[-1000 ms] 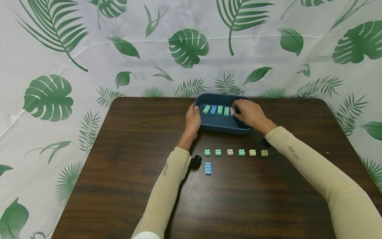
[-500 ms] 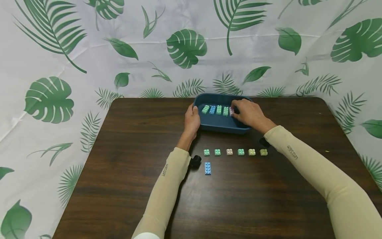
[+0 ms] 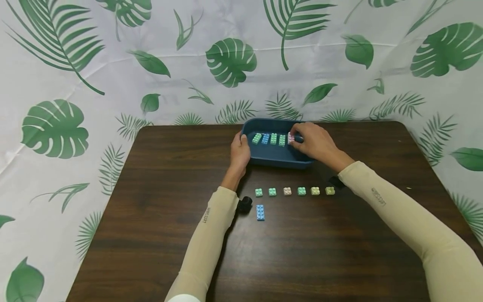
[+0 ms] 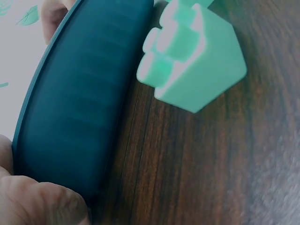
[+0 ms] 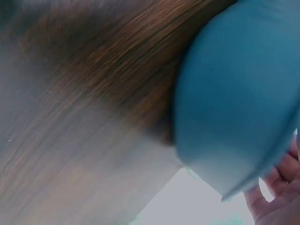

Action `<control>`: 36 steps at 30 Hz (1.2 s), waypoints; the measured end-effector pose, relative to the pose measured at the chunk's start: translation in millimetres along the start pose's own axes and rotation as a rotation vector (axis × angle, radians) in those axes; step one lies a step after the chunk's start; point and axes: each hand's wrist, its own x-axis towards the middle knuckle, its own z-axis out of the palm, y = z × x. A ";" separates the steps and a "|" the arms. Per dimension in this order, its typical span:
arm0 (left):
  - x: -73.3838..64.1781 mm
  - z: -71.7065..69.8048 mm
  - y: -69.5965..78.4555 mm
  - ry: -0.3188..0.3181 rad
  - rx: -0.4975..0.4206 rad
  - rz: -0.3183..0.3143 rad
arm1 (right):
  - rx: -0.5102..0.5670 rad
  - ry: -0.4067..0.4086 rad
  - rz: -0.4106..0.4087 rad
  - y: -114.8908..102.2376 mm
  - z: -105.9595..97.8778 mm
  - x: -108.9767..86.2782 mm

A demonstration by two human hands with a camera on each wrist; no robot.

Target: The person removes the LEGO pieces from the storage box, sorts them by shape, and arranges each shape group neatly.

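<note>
A dark blue tray (image 3: 279,161) stands at the back of the table, my left hand (image 3: 240,152) gripping its left end with the thumb on the rim. In the left wrist view that thumb (image 4: 44,201) lies against the tray's side. Reaching in over the right end, my right hand (image 3: 316,141) pinches a pink toy brick (image 3: 290,138) between thumb and fingers, which partly cover it. To the left of it in the tray lie green bricks (image 3: 273,139) and a blue brick (image 3: 266,139), side by side. The right wrist view is blurred and hides the pink brick.
In front of the tray runs a row of several small square bricks, among them a green one (image 3: 272,192), a pink one (image 3: 287,191) and a yellow one (image 3: 315,191). Nearer lies a long blue brick (image 3: 260,212). Behind the table (image 3: 170,176) hangs a leaf-patterned cloth (image 3: 181,88).
My right hand has shifted slightly away from the neighbouring green brick with the pink brick, which shows more now. The left hand keeps its grip on the tray. The head view has drifted a little.
</note>
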 end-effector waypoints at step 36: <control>2.5 0.9 -3.3 0.001 -0.002 0.011 | 0.053 -0.067 -0.434 -99.0 37.0 -125.9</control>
